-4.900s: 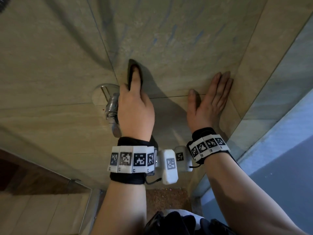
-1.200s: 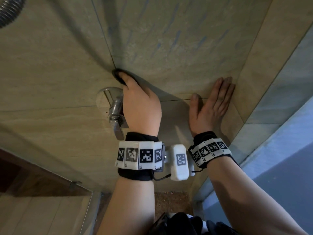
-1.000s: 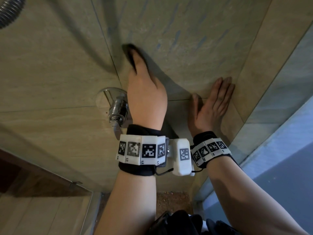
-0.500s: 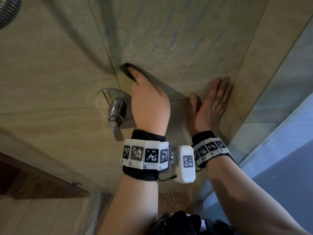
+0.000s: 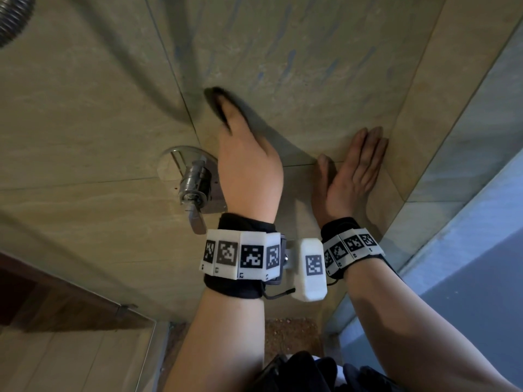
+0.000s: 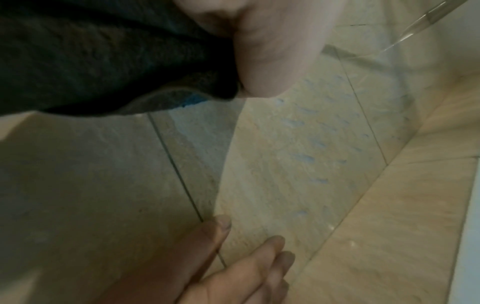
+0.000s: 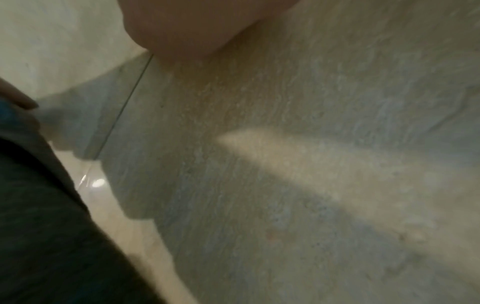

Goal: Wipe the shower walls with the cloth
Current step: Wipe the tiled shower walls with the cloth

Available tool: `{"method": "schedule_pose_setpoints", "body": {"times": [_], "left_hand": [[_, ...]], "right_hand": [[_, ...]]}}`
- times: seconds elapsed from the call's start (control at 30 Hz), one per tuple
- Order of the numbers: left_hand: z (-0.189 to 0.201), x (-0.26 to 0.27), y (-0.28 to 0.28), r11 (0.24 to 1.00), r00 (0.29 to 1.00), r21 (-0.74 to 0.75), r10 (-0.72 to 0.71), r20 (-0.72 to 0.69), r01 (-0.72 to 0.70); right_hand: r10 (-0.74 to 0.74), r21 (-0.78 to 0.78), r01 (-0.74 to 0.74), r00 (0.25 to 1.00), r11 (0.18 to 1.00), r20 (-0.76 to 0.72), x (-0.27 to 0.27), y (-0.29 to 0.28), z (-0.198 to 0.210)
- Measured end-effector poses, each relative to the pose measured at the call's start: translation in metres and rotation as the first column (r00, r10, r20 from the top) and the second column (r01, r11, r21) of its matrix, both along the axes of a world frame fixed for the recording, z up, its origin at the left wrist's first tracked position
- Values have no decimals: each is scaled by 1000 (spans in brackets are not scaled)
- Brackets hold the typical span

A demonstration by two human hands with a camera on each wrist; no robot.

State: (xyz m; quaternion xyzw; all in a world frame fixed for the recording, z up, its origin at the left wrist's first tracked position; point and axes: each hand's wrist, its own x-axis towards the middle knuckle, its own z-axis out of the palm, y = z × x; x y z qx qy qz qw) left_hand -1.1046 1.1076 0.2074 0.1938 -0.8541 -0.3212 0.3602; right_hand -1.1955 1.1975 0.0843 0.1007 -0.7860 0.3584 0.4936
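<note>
So the left hand [image 5: 249,168] was pressing a dark cloth [image 5: 216,101] flat against the tiled shower wall [image 5: 311,66], fingers stretched out over it, only the cloth's top edge poking out past the fingertips in the head view. It sat just above and to the right of the chrome faucet handle [image 5: 195,188], right by a vertical grout line. The right hand [image 5: 351,176] was spread flat and bare on the same wall, near the corner, holding nothing. Bluish streaks showed on the tile above both hands. A metal shower hose [image 5: 12,17] peeked in top left.
</note>
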Motion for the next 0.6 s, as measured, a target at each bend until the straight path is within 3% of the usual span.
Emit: {"method": "schedule_pose_setpoints", "body": {"times": [0.1, 0.17, 0.33, 0.6], "left_hand": [[0, 0, 0, 990, 996, -115, -86, -14, 84], [-3, 0, -6, 988, 997, -143, -68, -26, 63], [-1, -1, -6, 999, 999, -33, -16, -29, 15], [3, -7, -2, 946, 981, -263, -171, 91, 189]], "right_hand": [[8, -10, -8, 1000, 1000, -4, 1, -1, 0], [-1, -2, 1, 1000, 1000, -6, 1, -1, -1], [15, -7, -15, 1000, 1000, 14, 0, 0, -2], [35, 3, -35, 999, 999, 20, 1, 1, -1]]}}
